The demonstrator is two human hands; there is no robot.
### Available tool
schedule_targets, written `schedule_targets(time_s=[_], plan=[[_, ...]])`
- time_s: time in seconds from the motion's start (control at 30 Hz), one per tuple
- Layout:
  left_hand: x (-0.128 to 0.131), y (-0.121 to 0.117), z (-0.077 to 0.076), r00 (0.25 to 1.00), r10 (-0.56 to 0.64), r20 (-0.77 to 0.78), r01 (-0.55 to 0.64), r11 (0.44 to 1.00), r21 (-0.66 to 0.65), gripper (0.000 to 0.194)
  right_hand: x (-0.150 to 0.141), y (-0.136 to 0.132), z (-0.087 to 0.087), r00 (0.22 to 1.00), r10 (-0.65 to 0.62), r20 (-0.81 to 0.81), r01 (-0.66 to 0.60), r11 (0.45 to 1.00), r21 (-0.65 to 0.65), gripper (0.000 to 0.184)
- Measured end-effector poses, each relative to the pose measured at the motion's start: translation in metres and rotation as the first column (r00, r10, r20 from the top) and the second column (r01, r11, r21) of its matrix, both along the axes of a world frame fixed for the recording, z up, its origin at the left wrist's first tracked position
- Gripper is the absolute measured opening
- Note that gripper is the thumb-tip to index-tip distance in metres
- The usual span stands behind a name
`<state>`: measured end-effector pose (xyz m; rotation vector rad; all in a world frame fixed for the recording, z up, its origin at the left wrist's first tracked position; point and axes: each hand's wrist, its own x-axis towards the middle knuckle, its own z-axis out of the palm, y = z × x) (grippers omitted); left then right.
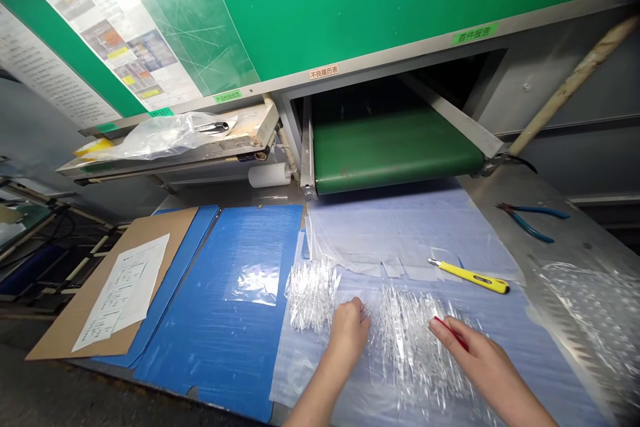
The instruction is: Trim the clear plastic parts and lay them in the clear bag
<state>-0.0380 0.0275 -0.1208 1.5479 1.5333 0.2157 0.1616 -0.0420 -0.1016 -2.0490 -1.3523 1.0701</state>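
Observation:
A wide pile of thin, clear plastic pieces (405,340) lies on the blue-tinted sheet in front of me. At its left edge is my left hand (349,328), its fingers closed in a pinch; whatever they hold is hidden. My right hand (470,343) is over the right part of the pile, closed around a slim red object (454,333) that shows only in part between thumb and fingers. To the left of my left hand sits a smaller, neater heap of similar clear pieces (313,297). A yellow utility knife (470,275) lies just beyond the pile.
Blue-handled pliers (535,219) rest at the right, above a clear plastic bag (595,320) of parts. A green conveyor belt (395,147) ends behind the sheet. Blue boards (220,347) and cardboard (115,280) with a paper lie left. A shelf (250,130) overhangs the back left.

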Motion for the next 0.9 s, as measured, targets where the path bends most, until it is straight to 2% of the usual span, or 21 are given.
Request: schedule_targets(time_s=[0.1,0.2,0.23,0.3,0.33,0.37,0.4,0.43,0.53,0.57,0.63,0.73,0.8,0.9], plan=[[-0.005,-0.003,0.019,0.991,0.023,0.135,-0.014,0.998,-0.067,0.007,-0.002,0.006,0.006,0.969,-0.143,-0.200,0.156,0.986,0.055,0.034],[-0.008,-0.012,0.042,0.941,-0.024,0.339,0.116,0.960,-0.255,0.017,-0.009,0.016,0.022,0.829,-0.225,-0.512,0.273,0.962,0.020,0.036],[-0.009,-0.015,0.048,0.905,-0.027,0.425,0.183,0.925,-0.332,0.024,-0.011,0.019,0.028,0.778,-0.217,-0.590,0.273,0.962,0.006,0.038],[-0.009,-0.020,0.056,0.767,0.068,0.638,0.347,0.792,-0.501,0.032,-0.017,0.025,0.038,0.718,-0.146,-0.680,0.208,0.978,0.010,0.039],[-0.009,-0.021,0.059,0.688,0.146,0.711,0.419,0.721,-0.553,0.034,-0.021,0.027,0.042,0.714,-0.096,-0.694,0.153,0.988,0.021,0.038],[-0.007,-0.022,0.060,0.619,0.221,0.754,0.464,0.671,-0.578,0.035,-0.024,0.029,0.045,0.725,-0.049,-0.687,0.097,0.995,0.031,0.036],[-0.005,-0.023,0.061,0.579,0.267,0.771,0.471,0.663,-0.582,0.036,-0.027,0.030,0.046,0.751,-0.007,-0.661,0.046,0.998,0.041,0.036],[-0.002,-0.023,0.061,0.574,0.271,0.773,0.431,0.703,-0.566,0.038,-0.031,0.030,0.047,0.783,0.033,-0.621,0.003,0.998,0.057,0.036],[0.009,-0.026,0.064,0.596,0.231,0.769,0.190,0.890,-0.414,0.036,-0.038,0.028,0.047,0.874,0.108,-0.474,-0.065,0.992,0.107,0.037],[0.011,-0.028,0.066,0.605,0.213,0.767,0.135,0.922,-0.363,0.033,-0.038,0.027,0.047,0.891,0.108,-0.442,-0.062,0.991,0.116,0.037],[0.013,-0.029,0.071,0.627,0.186,0.756,0.119,0.937,-0.329,0.031,-0.034,0.025,0.049,0.903,0.064,-0.425,-0.025,0.995,0.097,0.038],[0.011,-0.030,0.081,0.673,0.152,0.723,0.164,0.923,-0.347,0.033,-0.025,0.024,0.053,0.888,-0.048,-0.457,0.055,0.998,0.002,0.044],[0.010,-0.030,0.086,0.695,0.119,0.709,0.163,0.934,-0.317,0.030,-0.022,0.023,0.057,0.878,-0.093,-0.470,0.095,0.995,-0.020,0.042],[0.011,-0.032,0.093,0.767,0.044,0.640,0.126,0.968,-0.218,0.022,-0.028,0.022,0.062,0.907,-0.029,-0.420,0.053,0.998,0.046,0.040]])
